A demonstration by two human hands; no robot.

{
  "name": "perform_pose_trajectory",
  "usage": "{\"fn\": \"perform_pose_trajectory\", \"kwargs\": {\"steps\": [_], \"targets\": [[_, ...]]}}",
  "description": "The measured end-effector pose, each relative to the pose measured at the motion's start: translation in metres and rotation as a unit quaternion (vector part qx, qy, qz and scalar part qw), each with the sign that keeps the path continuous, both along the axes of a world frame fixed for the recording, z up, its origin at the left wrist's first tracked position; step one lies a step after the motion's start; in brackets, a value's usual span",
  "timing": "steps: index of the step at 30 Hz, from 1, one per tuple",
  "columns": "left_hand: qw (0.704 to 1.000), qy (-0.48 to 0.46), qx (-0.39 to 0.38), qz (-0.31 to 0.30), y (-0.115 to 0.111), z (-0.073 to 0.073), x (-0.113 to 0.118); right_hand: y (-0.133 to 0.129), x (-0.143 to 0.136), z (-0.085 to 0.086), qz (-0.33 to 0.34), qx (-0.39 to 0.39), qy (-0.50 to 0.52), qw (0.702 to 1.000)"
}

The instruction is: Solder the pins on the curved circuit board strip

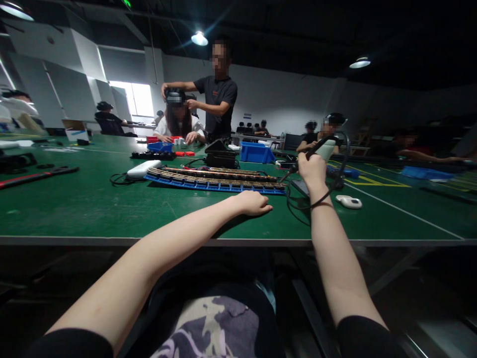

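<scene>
A long blue strip-shaped tray lies across the green table, with rows of copper-coloured wires and dark parts along it. My left hand rests on the table just in front of the tray's right half. Its fingers are loosely curled, and nothing shows in them. Raised over the tray's right end, my right hand grips a corded hand tool with a pale green body. The tool's thin dark tip points down-left toward the tray's end. Its black cable loops around my right wrist; the exact kind of tool is unclear.
A white box-shaped device with a cable sits left of the tray. Behind are a black case and a blue bin. A small white oval object lies right. Across the table, one person sits and another stands.
</scene>
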State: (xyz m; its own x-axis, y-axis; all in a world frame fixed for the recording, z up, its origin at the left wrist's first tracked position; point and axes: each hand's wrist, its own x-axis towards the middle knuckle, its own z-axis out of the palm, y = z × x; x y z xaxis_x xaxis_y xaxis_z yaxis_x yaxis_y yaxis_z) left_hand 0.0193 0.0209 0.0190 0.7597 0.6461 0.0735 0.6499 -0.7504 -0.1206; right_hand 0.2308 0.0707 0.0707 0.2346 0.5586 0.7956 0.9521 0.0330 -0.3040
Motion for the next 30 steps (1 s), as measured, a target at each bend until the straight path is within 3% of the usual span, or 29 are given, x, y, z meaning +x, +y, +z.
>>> {"fn": "perform_pose_trajectory", "kwargs": {"steps": [2, 7, 13, 18, 23, 30], "targets": [[1.000, -0.001, 0.000, 0.000, 0.000, 0.000, 0.000, -0.008, -0.010, 0.005, -0.014, -0.026, 0.061, 0.998], [1.000, -0.001, 0.001, -0.002, 0.000, 0.001, -0.001, -0.026, -0.030, 0.014, 0.032, -0.018, 0.055, 0.998], [1.000, -0.003, 0.004, 0.003, 0.001, 0.000, -0.006, -0.018, -0.034, 0.017, 0.089, 0.038, 0.080, 0.992], [1.000, -0.012, 0.002, 0.000, 0.002, -0.001, -0.008, -0.015, -0.048, 0.028, 0.160, 0.015, 0.135, 0.978], [1.000, -0.010, 0.003, -0.002, 0.004, -0.001, -0.009, -0.010, -0.072, 0.046, 0.258, 0.033, 0.199, 0.945], [1.000, -0.005, -0.002, 0.002, 0.004, 0.000, -0.009, 0.017, -0.128, 0.062, 0.411, 0.065, 0.300, 0.858]]}}
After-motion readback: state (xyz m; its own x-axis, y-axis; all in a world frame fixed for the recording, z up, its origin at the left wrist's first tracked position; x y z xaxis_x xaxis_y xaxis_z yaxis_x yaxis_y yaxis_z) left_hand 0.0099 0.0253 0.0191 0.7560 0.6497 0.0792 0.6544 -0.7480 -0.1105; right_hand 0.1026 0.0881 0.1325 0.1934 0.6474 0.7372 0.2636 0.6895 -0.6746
